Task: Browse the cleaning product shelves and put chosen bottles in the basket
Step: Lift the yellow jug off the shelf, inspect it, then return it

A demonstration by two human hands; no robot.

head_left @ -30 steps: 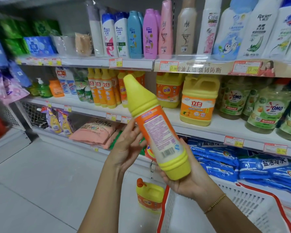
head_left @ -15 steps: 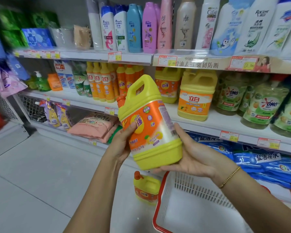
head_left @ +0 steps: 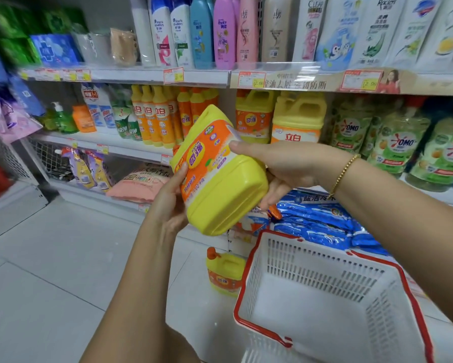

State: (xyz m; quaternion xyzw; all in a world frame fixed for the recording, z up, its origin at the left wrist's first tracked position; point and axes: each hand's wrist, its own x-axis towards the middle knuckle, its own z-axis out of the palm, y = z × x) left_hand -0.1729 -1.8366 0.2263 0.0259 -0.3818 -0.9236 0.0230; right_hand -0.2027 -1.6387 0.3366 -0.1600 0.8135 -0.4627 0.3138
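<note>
The head camera looks down at two hands holding a yellow and orange dish soap jug (head_left: 220, 176) in front of the shop shelves. The jug is tipped over, with its flat bottom facing the camera and its top pointing up and away. The left hand (head_left: 167, 203) holds the left side, with the thumb on the orange label. The right hand (head_left: 285, 169) grips the other side, thumb on top and fingers curled under. The jug is up in the air, above and a bit left of the white basket (head_left: 262, 271) with the red rim, and not in it yet. It looks big and full, so it is likely heavy. The plastic looks hard and smooth and could slip. The same jugs on the shelf (head_left: 254, 116) have a handle on top, which is likely the best place to hold.
</note>
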